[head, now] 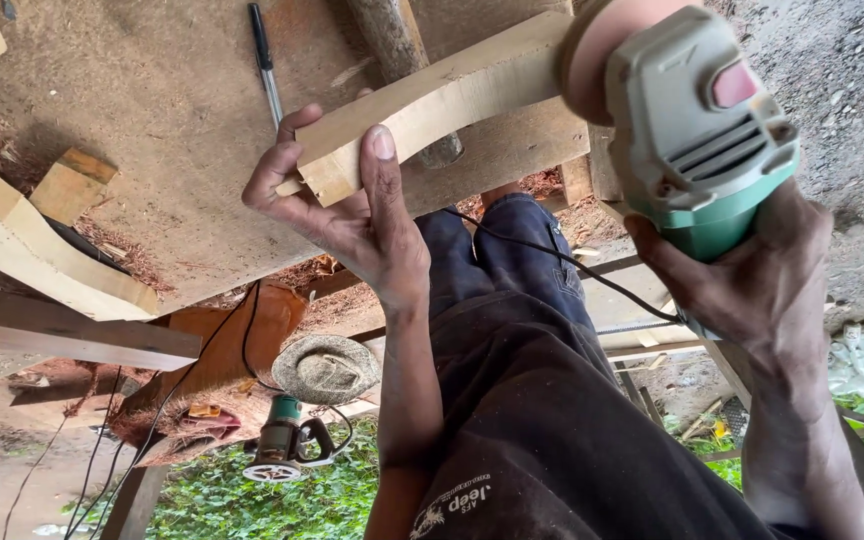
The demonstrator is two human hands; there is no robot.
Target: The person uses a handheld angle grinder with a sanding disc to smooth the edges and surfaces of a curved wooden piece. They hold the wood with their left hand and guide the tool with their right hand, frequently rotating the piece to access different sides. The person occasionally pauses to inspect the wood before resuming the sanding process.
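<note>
The picture is upside down. My left hand (352, 215) grips the end of a curved piece of pale wood (442, 95), thumb pressed on its side face. My right hand (752, 270) holds a green and grey angle grinder (697, 130); its sanding disc (592, 55) meets the far part of the wood piece. The grinder's black cord (552, 255) runs across my dark trousers. The wood lies over a dusty brown workbench board (172, 130).
A pen (264, 60) lies on the board. Another curved wood piece (32, 250) and a small wood block (72, 185) sit at the left. A second power tool (282, 445) and a straw hat (327, 368) rest lower down, near green plants. Gravel ground shows at the right.
</note>
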